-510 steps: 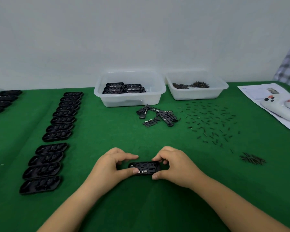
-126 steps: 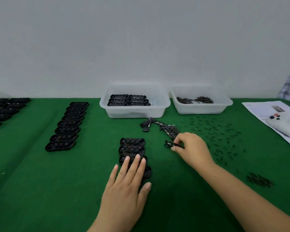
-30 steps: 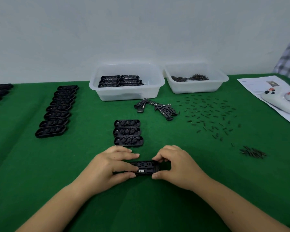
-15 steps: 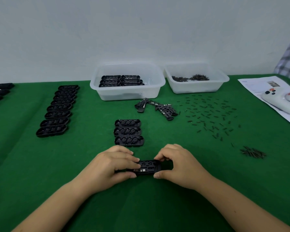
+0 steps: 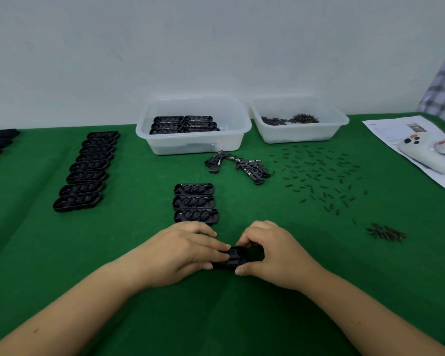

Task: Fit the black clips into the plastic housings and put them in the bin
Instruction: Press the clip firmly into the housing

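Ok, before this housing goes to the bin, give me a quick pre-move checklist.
1. Housing held by both hands: ok, left hand and right hand grip its ends.
2. Clip fully seated: cannot tell, fingers cover it.
3. Bin has room: ok, finished pieces fill only its left part.
4. Path to bin: not ok, three housings lie directly between.
5. Spare clips available: ok.

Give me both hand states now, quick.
Left hand: closed on the black housing, fingers pressing its top.
Right hand: closed on the same housing, pinching its right end.
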